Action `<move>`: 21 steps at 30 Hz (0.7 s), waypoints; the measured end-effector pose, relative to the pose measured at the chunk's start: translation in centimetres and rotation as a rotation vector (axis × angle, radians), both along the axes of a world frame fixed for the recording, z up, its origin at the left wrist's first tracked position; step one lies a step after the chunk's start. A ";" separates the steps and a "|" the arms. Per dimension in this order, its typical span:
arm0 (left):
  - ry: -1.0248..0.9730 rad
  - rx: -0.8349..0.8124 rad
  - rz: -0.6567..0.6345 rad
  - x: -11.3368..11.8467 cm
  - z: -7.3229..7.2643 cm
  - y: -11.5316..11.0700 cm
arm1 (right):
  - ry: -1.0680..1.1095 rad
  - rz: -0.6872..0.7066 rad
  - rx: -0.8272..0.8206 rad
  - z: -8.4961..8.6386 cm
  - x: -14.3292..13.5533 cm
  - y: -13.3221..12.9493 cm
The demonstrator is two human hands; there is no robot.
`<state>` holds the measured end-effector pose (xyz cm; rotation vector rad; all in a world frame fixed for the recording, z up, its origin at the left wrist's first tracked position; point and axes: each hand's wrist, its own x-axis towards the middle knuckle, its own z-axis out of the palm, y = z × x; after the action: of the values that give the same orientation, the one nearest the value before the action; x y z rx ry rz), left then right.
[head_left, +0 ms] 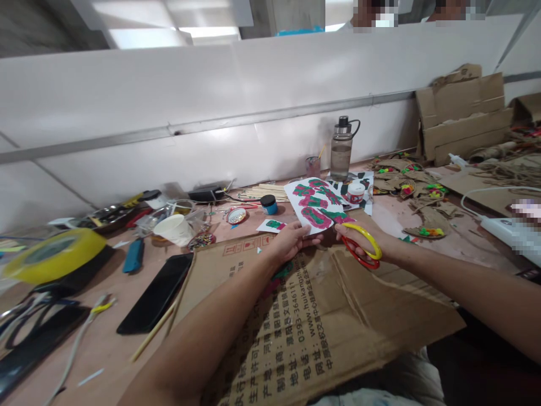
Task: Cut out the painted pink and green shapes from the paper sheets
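Note:
My left hand (292,241) grips the lower edge of a white sheet of paper (299,210) painted with magenta and green patches. My right hand (387,243) is closed on a pair of scissors (375,243) with one yellow and one red handle loop. The scissors are at the sheet's lower right edge; their blades are hard to make out. Both hands are above a large printed cardboard piece (296,321). A small painted paper scrap (270,226) lies beyond my left hand, and more painted pieces show partly below it.
A water bottle (340,152) stands by the white partition. Nearby are a white-labelled jar (355,193), a blue paint jar (269,205) and a paper cup (174,229). A phone (155,296) and yellow tape roll (54,256) lie left; cardboard wreaths (426,220) and a power strip (513,234) lie right.

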<state>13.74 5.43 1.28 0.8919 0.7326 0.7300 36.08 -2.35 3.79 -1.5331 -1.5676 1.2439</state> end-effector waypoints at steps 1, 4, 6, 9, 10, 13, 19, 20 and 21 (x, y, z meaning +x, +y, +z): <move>0.001 -0.002 0.001 0.0 0.0 0.0 | -0.005 0.004 0.026 -0.3 0.1 0.1; -0.001 0.001 -0.007 0.0 0.0 0.0 | -0.015 0.006 0.044 -0.9 0.6 0.4; -0.005 0.001 -0.013 0.0 -0.2 0.1 | -0.017 -0.010 0.023 -1.2 0.8 0.5; -0.019 0.001 -0.023 -0.1 -0.4 0.3 | -0.036 -0.027 0.004 -0.9 0.8 0.4; -0.025 0.003 -0.028 -0.1 -0.5 0.3 | -0.039 -0.022 0.001 -0.6 0.7 0.3; -0.040 0.017 -0.036 -0.1 -0.6 0.4 | -0.032 0.006 -0.013 0.4 0.3 -0.2; -0.049 -0.017 0.060 -0.1 -0.2 0.6 | 0.000 0.022 -0.243 1.9 -0.5 -1.0; -0.050 -0.027 0.074 -0.1 -0.1 0.7 | 0.009 0.035 -0.272 1.9 -0.5 -1.1; -0.052 -0.034 0.086 -0.1 0.0 0.7 | 0.016 0.047 -0.291 2.0 -0.4 -1.2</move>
<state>13.59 6.14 1.27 0.8114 0.7383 0.8119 35.72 -3.57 5.74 -1.6651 -1.4688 1.5621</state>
